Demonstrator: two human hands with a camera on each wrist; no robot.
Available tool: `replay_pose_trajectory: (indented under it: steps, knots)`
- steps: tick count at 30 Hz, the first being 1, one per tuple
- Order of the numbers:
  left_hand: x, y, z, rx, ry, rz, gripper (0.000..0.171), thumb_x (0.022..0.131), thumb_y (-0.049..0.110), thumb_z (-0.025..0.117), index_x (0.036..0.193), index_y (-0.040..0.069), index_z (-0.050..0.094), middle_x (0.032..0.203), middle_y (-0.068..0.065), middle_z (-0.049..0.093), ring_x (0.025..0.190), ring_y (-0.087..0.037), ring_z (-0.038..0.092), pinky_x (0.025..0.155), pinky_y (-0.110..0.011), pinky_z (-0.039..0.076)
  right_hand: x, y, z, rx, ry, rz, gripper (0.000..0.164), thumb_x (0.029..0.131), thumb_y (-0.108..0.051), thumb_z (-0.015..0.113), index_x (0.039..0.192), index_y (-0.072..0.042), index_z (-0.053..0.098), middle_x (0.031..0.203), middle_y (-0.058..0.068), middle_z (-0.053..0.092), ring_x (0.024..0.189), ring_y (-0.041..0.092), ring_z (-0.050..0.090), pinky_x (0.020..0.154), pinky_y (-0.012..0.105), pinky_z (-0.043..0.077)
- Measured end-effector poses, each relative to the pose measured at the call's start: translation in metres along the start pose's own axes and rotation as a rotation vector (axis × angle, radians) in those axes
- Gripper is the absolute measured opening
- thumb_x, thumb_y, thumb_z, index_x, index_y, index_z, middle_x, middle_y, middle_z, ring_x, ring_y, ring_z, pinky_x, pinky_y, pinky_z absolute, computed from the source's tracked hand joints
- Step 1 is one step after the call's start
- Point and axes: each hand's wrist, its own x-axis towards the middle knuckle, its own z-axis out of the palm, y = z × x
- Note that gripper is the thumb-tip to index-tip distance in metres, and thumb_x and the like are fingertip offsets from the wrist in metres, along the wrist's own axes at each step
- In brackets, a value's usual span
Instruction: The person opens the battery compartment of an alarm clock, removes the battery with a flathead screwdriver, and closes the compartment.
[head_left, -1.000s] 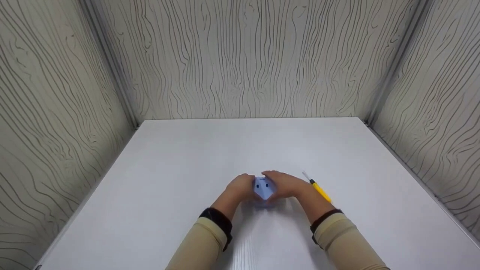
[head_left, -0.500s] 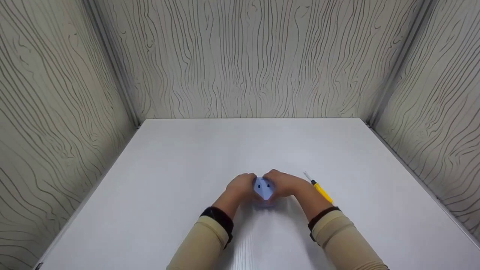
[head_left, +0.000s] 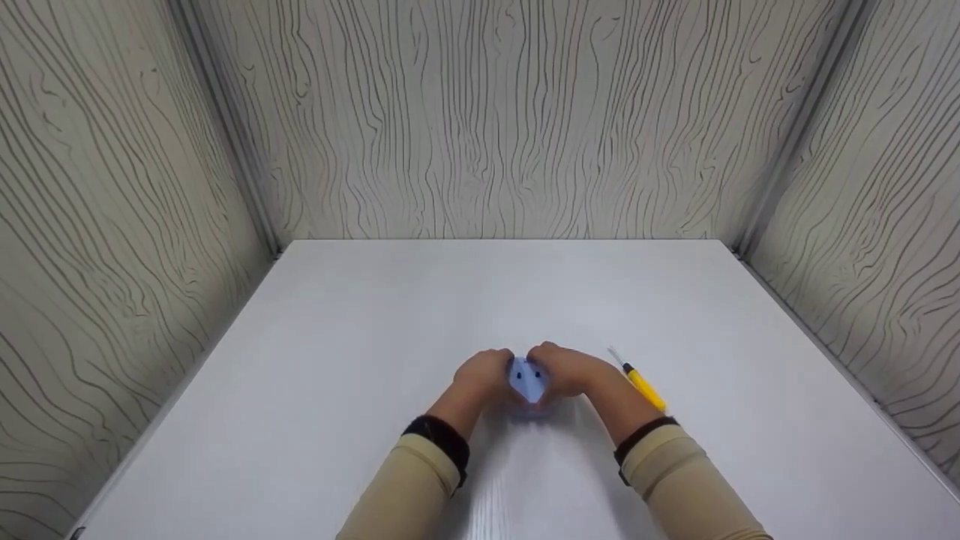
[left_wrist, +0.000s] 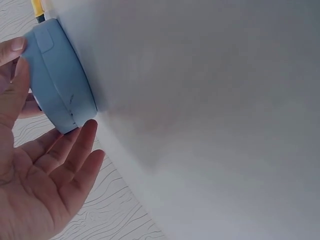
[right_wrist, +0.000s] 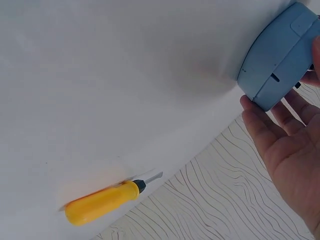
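In the head view, a light-blue plastic case (head_left: 529,384) with two small dark spots on its top stands on the white table between both hands. My left hand (head_left: 484,375) holds its left side and my right hand (head_left: 568,370) its right side. The left wrist view shows the case's curved wall (left_wrist: 60,75) with a seam, thumb on the near face and fingertips at its lower edge. A dark slot marks the wall of the case (right_wrist: 275,62) in the right wrist view, where the right fingertips touch its lower corner.
A yellow-handled screwdriver (head_left: 643,386) lies beside my right forearm, its metal tip pointing away from me. The white table (head_left: 375,300) is bounded by wood-grain panels (head_left: 480,120) at the back and both sides.
Both hands keep their hold on the case with hardly any movement. The fingertips on top have drawn slightly closer together. The screwdriver lies in the same place.
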Motion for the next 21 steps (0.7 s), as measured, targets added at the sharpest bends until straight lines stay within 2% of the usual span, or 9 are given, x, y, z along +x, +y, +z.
replay_pose_trajectory:
  steps: [9, 14, 19, 21]
  knots:
    - [-0.0007, -0.0018, -0.0015, 0.016, 0.026, 0.023, 0.066, 0.063, 0.032, 0.082, 0.122, 0.015, 0.056, 0.113, -0.003, 0.061, 0.108, -0.022, 0.055, 0.092, -0.038, 0.044, -0.0021, -0.0024, 0.0001, -0.003, 0.015, -0.008, 0.062, 0.065, -0.019, 0.081, 0.118, -0.011, 0.05, 0.103, 0.001, 0.053, 0.094, 0.019, 0.051, 0.089, 0.04, 0.045]
    - [-0.0016, -0.0018, -0.0024, 0.02, 0.026, 0.028, 0.062, 0.065, 0.03, 0.08, 0.121, 0.014, 0.057, 0.112, -0.004, 0.062, 0.107, -0.022, 0.056, 0.092, -0.038, 0.044, -0.0014, -0.0024, 0.0027, 0.017, 0.016, 0.023, 0.069, 0.065, -0.02, 0.082, 0.125, -0.012, 0.047, 0.112, 0.003, 0.054, 0.099, 0.02, 0.051, 0.093, 0.042, 0.043]
    - [-0.0028, -0.0011, -0.0018, 0.027, 0.034, 0.034, 0.063, 0.064, 0.032, 0.081, 0.12, 0.014, 0.057, 0.111, -0.003, 0.062, 0.107, -0.022, 0.056, 0.091, -0.037, 0.044, 0.0004, 0.0015, 0.0045, 0.032, 0.014, 0.007, 0.073, 0.065, -0.021, 0.082, 0.128, -0.009, 0.045, 0.115, 0.005, 0.052, 0.103, 0.021, 0.051, 0.095, 0.043, 0.042]
    - [-0.0032, -0.0005, -0.0022, 0.025, 0.028, 0.038, 0.06, 0.068, 0.03, 0.079, 0.121, 0.014, 0.057, 0.111, -0.003, 0.062, 0.108, -0.022, 0.056, 0.092, -0.038, 0.044, -0.0004, 0.002, 0.0038, 0.038, 0.014, 0.0, 0.073, 0.066, -0.022, 0.081, 0.128, -0.009, 0.045, 0.116, 0.005, 0.052, 0.104, 0.021, 0.05, 0.096, 0.043, 0.041]
